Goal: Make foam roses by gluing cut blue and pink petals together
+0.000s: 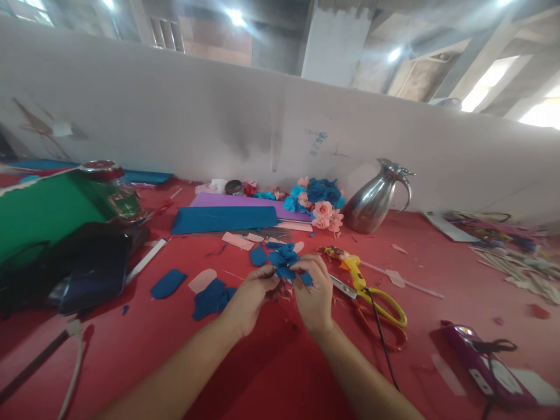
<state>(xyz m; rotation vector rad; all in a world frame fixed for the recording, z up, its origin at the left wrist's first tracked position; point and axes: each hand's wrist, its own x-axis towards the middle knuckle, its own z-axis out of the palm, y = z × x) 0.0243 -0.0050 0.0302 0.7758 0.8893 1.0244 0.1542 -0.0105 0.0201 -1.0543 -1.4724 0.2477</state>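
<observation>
My left hand (252, 296) and my right hand (313, 293) meet over the red table (271, 361), both pinched on a small blue paper flower (284, 259) held between the fingertips. Loose blue petal pieces (212, 297) lie just left of my left hand, with another blue piece (168, 283) and a pale pink piece (202, 279) further left. Right of my right hand lie a yellow glue gun (347, 262) and yellow-handled scissors (385, 306).
A bunch of finished blue and pink paper flowers (318, 201) sits by a steel jug (376, 198) at the back wall. Blue and purple paper sheets (225, 217) lie behind. Green sheet (39, 213), dark bag (87, 262), a jar (111, 189) at left; purple device (481, 361) at right.
</observation>
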